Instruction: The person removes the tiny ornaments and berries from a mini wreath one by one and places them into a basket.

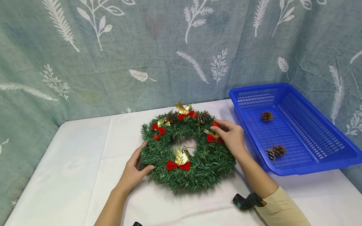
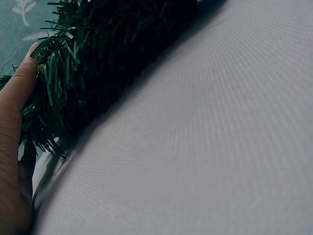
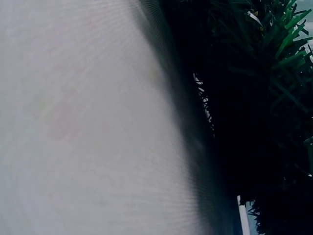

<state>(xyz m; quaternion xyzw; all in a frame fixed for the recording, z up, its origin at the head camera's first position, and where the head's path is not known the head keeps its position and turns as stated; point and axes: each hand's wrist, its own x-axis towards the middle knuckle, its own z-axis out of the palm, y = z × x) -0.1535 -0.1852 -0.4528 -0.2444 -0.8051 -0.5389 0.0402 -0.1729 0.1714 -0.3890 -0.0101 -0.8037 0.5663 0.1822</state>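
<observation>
A green Christmas wreath (image 1: 195, 172) lies on the white-covered table. My left hand (image 1: 135, 164) holds its left edge, thumb on the branches; in the left wrist view the thumb (image 2: 22, 81) lies against the green needles. At the upper right of the wreath, my right hand (image 1: 232, 135) pinches a red berry (image 1: 215, 124) among the needles. Just below it is a red bow (image 1: 211, 138) with gold ribbon, partly covered by the hand. The right wrist view shows only dark wreath branches (image 3: 259, 98) and cloth, without the fingers.
A blue plastic basket (image 1: 254, 147) stands right of the wreath, with several pine cones (image 1: 267, 116) inside. The wreath also carries other red bows (image 1: 178, 165), red berries (image 1: 156, 137) and pine cones (image 1: 203, 117). A leaf-patterned curtain (image 1: 158, 62) hangs behind the table.
</observation>
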